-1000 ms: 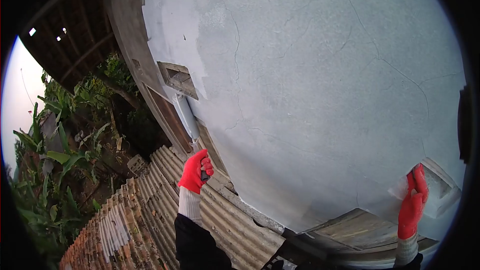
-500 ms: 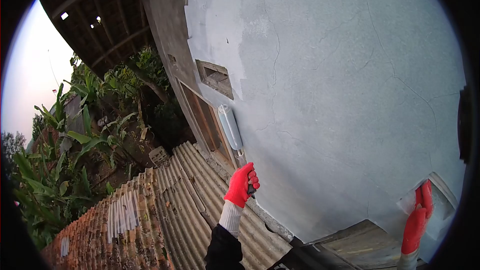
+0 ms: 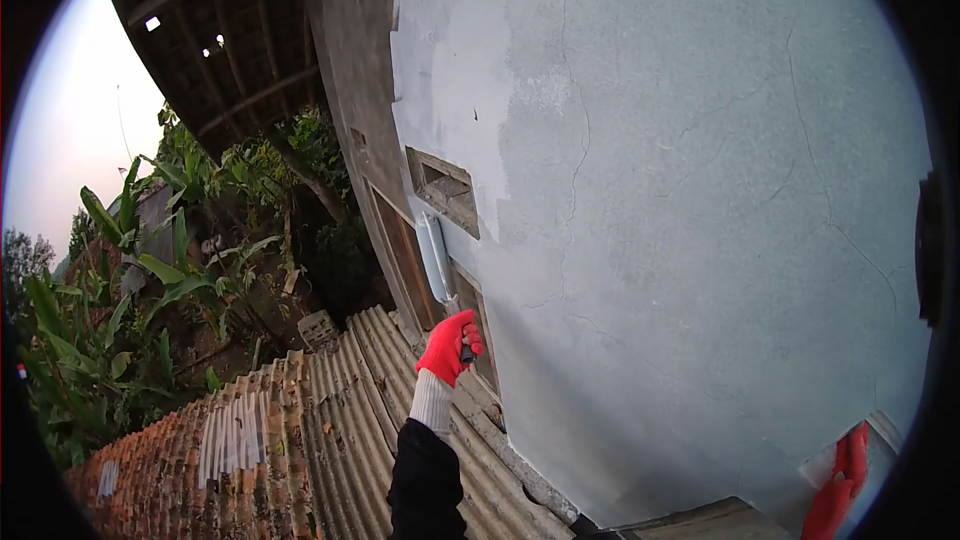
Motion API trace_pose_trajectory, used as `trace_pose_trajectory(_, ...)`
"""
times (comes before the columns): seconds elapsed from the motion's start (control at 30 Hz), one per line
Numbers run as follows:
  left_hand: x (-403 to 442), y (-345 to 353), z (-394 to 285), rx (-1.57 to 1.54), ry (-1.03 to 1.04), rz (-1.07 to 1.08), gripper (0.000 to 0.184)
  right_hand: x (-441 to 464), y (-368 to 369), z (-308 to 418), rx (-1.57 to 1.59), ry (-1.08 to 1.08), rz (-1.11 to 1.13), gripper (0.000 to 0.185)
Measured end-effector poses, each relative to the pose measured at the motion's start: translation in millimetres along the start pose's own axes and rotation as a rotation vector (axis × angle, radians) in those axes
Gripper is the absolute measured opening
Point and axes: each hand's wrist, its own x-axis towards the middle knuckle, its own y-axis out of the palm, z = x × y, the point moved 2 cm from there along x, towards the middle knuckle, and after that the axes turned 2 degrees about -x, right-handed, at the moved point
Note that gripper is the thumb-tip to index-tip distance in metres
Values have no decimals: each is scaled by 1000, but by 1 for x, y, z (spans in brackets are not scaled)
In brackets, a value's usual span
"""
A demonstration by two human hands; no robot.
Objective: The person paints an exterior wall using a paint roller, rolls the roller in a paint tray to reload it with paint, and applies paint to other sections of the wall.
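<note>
My left hand [image 3: 447, 348], in a red-coated glove with a white knit cuff, is closed around the dark handle of a paint roller [image 3: 434, 258]. The roller's pale sleeve points upward beside the wooden window frame [image 3: 478, 325], just below a small framed vent opening [image 3: 443, 188]. At the lower right, my right hand [image 3: 840, 490], also in a red glove, rests with fingers stretched out against the wall at a corner-shaped recess or flap [image 3: 822, 460]. Part of that hand is cut off by the view's edge. The pale, cracked wall [image 3: 680, 220] fills the right side.
Below on the left lies a corrugated roof [image 3: 370, 420] with orange tiles [image 3: 150, 460] beside it. Banana plants [image 3: 110, 310] grow beyond. A dark wooden roof overhang [image 3: 220, 30] is at upper left. A brownish board [image 3: 710, 520] sits at the bottom.
My left hand and the roller have moved left and slightly along the wall toward the window frame. The view has shifted, and my right hand now sits lower in the picture.
</note>
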Motion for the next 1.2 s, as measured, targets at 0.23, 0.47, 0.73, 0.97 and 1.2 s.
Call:
trace_pose_trajectory(0.23, 79, -22, -78, -128, -42, 73, 24, -6, -8, -4, -28, 168, -10, 48)
trace_pose_trajectory(0.47, 79, -36, -70, -45, -29, 83, 25, 24, 20, 64, -770, 316, 14, 34)
trace_pose_trajectory(0.73, 141, -24, -111, -123, 100, 12, 20, 22, 19, 54, -656, 254, -82, 30)
trace_pose_trajectory(0.97, 38, -14, -25, 104, 112, -78, 21, 8, 12, 35, -459, 301, -83, 39)
trace_pose_trajectory(1.2, -90, 23, 87, 58, 140, -156, 17, 6, 7, 16, -26, 292, -88, 51)
